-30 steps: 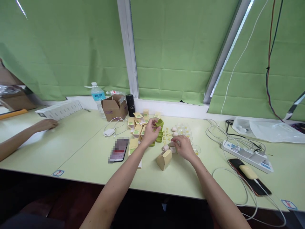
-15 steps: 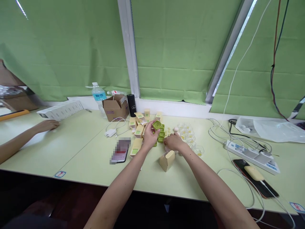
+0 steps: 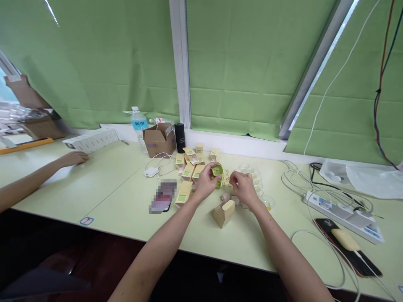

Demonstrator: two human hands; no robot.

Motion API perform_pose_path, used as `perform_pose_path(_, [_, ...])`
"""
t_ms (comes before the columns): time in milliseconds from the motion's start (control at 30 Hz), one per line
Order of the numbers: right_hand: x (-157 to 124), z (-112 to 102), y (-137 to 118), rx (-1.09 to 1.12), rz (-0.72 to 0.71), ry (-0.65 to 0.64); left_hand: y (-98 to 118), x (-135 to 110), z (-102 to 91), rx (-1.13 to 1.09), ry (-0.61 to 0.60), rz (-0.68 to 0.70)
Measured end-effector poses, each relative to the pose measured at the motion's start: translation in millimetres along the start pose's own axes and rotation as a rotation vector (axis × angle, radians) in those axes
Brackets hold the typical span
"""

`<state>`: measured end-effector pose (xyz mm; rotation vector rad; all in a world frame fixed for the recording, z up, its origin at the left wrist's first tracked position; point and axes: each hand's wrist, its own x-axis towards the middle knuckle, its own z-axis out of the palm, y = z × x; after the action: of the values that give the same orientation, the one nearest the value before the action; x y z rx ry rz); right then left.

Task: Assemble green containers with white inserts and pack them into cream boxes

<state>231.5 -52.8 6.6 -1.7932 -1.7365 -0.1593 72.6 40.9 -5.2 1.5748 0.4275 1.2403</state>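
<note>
My left hand [image 3: 205, 185] is closed round a small square green container [image 3: 217, 170], its open side tipped up towards me. Beneath it, more green containers [image 3: 218, 183] are partly covered by that hand. My right hand [image 3: 244, 186] is pinched just right of several tiny yellow pieces [image 3: 226, 176] lying on the table; whatever its fingertips hold is too small to make out. Clear plastic cups [image 3: 268, 203] with yellow bits inside sit beyond and beside this hand. Small pale pinkish lumps [image 3: 225, 197] lie below it, behind an upright little tan carton [image 3: 224, 214].
Tan cartons with green labels [image 3: 184, 193] are heaped left of my left hand, near a phone [image 3: 163, 196]. Behind stand a brown box [image 3: 159, 142] and black flask [image 3: 179, 138]. Cables and a power strip [image 3: 343, 216] lie right. Another person's hand [image 3: 74, 158] rests far left.
My right hand has shifted right, away from the green containers, uncovering the pinkish lumps. My left hand still holds the green container and now covers more of those below. The view has swung left.
</note>
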Motion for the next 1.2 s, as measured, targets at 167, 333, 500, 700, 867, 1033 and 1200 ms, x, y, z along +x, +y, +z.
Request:
perform_pose_path(167, [-17, -2, 13, 0.317, -0.026, 0.496, 6, -2, 4.8, -0.141, -0.048, -0.057])
perform_pose_path(333, [-17, -11, 3, 0.679, 0.007, 0.559, 10, -2, 1.5, -0.228, -0.200, -0.073])
perform_pose_path(500, [-17, -16, -14, 0.898, 0.084, 0.508, 9, -2, -2.2, -0.401, -0.377, -0.191])
perform_pose_path(700, [-20, -17, -20, 0.903, 0.088, 0.464, 6, -4, -1.1, -0.489, -0.359, -0.296])
perform_pose_path(867, [-21, -15, -21, 0.848, 0.053, 0.429, 9, -5, 2.7, -0.478, -0.365, -0.305])
perform_pose_path(1033, [-22, -14, -19, 0.738, -0.011, 0.447, 11, -7, 6.5, -0.453, -0.354, -0.313])
perform_pose_path(1200, [-24, -13, -20, 0.489, -0.144, 0.518, 12, -9, 8.4, -0.459, -0.353, -0.326])
